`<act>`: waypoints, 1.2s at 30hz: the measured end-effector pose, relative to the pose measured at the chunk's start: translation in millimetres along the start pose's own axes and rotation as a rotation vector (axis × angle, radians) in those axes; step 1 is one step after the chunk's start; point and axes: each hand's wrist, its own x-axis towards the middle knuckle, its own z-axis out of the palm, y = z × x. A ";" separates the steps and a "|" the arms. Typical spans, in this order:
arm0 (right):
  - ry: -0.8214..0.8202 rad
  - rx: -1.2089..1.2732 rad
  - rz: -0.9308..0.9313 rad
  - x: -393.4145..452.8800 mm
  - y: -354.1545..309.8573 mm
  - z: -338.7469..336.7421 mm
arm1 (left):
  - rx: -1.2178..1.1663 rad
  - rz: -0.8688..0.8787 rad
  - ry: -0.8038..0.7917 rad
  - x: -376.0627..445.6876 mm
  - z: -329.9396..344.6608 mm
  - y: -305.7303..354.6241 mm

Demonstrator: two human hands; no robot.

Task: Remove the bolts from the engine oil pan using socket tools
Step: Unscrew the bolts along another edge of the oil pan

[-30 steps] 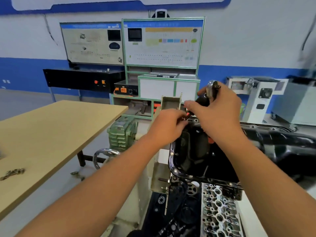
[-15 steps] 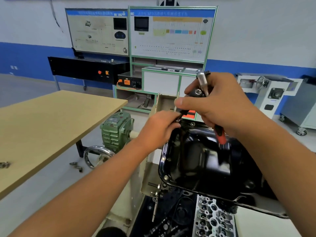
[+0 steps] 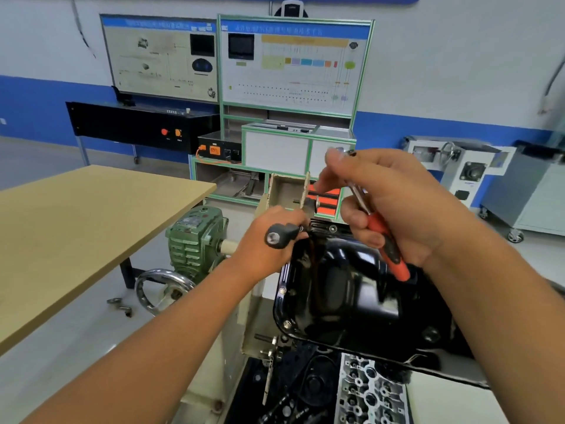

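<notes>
Since half a second ago my left hand [image 3: 269,240] has pulled a dark socket [image 3: 279,236] clear, fingers curled round it at the oil pan's [image 3: 342,289] ten o'clock corner. My right hand [image 3: 394,206] grips the red-handled ratchet [image 3: 380,234] at twelve o'clock, handle slanting toward five

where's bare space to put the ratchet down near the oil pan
The tan wooden tabletop left of the green gearbox shows a wide bare patch. It is crowded at the glossy black oil pan, where the left hand and right hand hold tools, and over the grey cylinder head below.
</notes>
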 end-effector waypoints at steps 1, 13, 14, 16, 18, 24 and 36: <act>0.037 0.034 0.018 -1.2 -1.0 2.5 | -0.016 -0.010 -0.017 0.4 1.5 -1.2; 0.192 0.338 0.050 -48.4 31.5 40.9 | -0.290 -0.167 -0.165 9.9 4.4 11.4; 0.202 0.349 0.022 -51.6 34.5 44.6 | -0.324 -0.182 -0.171 10.8 2.1 12.5; 0.226 0.365 -0.054 -56.6 37.6 51.1 | -0.324 -0.199 -0.149 11.6 -4.2 16.9; 0.285 0.308 -0.137 -60.8 39.4 55.5 | -0.262 -0.188 -0.144 11.1 -6.2 18.1; 0.540 -0.189 -0.457 -64.9 49.8 62.3 | -0.111 -0.113 -0.169 11.2 -2.8 22.1; 0.742 -0.906 -0.659 -57.1 55.0 79.8 | -0.287 -0.266 -0.197 9.3 -5.1 22.6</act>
